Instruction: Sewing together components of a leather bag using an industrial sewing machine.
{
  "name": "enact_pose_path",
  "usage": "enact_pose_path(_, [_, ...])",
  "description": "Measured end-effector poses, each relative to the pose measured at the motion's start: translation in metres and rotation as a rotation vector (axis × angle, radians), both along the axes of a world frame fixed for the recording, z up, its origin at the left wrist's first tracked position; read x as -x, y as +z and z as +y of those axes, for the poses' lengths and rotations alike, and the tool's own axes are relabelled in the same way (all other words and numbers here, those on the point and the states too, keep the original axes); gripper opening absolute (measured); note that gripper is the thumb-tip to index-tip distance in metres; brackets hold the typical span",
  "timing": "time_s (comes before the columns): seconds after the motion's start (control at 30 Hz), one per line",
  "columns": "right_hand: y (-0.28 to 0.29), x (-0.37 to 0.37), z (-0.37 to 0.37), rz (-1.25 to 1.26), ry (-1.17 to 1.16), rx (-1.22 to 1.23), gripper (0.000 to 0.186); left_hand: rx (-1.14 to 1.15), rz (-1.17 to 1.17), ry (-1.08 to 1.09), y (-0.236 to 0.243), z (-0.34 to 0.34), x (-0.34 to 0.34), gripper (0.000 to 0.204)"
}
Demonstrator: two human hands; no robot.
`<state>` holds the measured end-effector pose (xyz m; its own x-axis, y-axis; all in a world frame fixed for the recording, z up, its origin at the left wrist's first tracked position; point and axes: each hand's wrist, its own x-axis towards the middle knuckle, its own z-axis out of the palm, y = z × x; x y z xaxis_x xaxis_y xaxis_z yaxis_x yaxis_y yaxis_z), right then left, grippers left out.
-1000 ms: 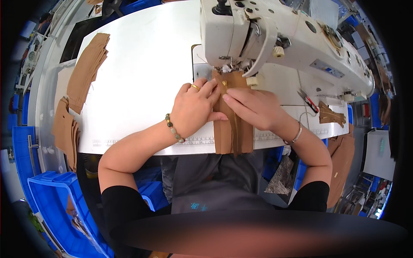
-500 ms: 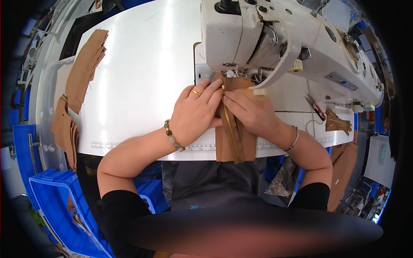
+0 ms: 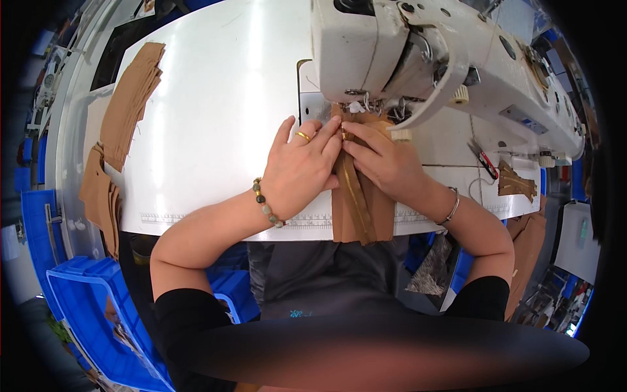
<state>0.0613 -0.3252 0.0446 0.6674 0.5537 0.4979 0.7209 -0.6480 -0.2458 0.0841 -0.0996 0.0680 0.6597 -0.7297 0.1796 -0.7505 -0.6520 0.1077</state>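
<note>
A tan fabric piece (image 3: 382,219) with a brown zipper (image 3: 354,189) laid along it runs from the table's front edge to beneath the needle area of a white sewing machine (image 3: 349,59). My left hand (image 3: 302,160) lies flat at the zipper's left side, fingers stretched and the outer ones spread, fingertips pressing close to the presser foot. From the right, my right hand (image 3: 390,163) has its fingers closed on the zipper near its small gold slider. The thumb of that hand is hidden. Both sets of fingertips nearly meet just in front of the needle area.
Stacked tan fabric pieces (image 3: 130,108) lie at the table's left side. Right of the machine are red-and-black thread snips (image 3: 484,161) and a bundle of brown zipper pieces (image 3: 516,183). A printed ruler strip (image 3: 189,219) follows the front edge. A blue bin (image 3: 98,313) stands lower left.
My right fingertips have shifted slightly forward along the zipper toward the presser foot. My left outer fingers have lifted and spread. The whole view has slid a little.
</note>
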Motion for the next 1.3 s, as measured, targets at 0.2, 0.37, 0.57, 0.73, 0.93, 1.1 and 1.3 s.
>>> enact_pose_path(0.2, [0.001, 0.003, 0.000, 0.011, -0.036, 0.038, 0.037, 0.088, -0.023, -0.049, -0.004, 0.003, -0.002, 0.086])
enact_pose_path(0.37, [0.001, 0.003, 0.002, 0.047, -0.093, 0.068, 0.041, 0.155, 0.001, -0.039, -0.005, 0.000, -0.004, 0.090])
enact_pose_path(0.57, [0.005, 0.010, -0.002, 0.088, -0.064, 0.147, 0.051, 0.192, 0.092, -0.041, -0.005, 0.000, 0.001, 0.085])
enact_pose_path(0.73, [0.005, 0.017, -0.002, 0.125, -0.090, 0.157, 0.055, 0.195, 0.053, -0.060, -0.005, 0.001, 0.002, 0.084])
enact_pose_path(0.93, [0.005, 0.018, -0.001, 0.168, -0.125, 0.200, 0.062, 0.197, 0.042, -0.061, -0.006, 0.000, -0.003, 0.085])
enact_pose_path(1.1, [0.004, 0.018, 0.000, 0.203, -0.148, 0.225, 0.064, 0.197, 0.045, -0.043, -0.006, -0.001, -0.003, 0.085])
enact_pose_path(1.3, [0.007, 0.018, 0.001, 0.202, -0.134, 0.155, 0.061, 0.204, 0.052, -0.052, -0.008, -0.002, -0.005, 0.081])
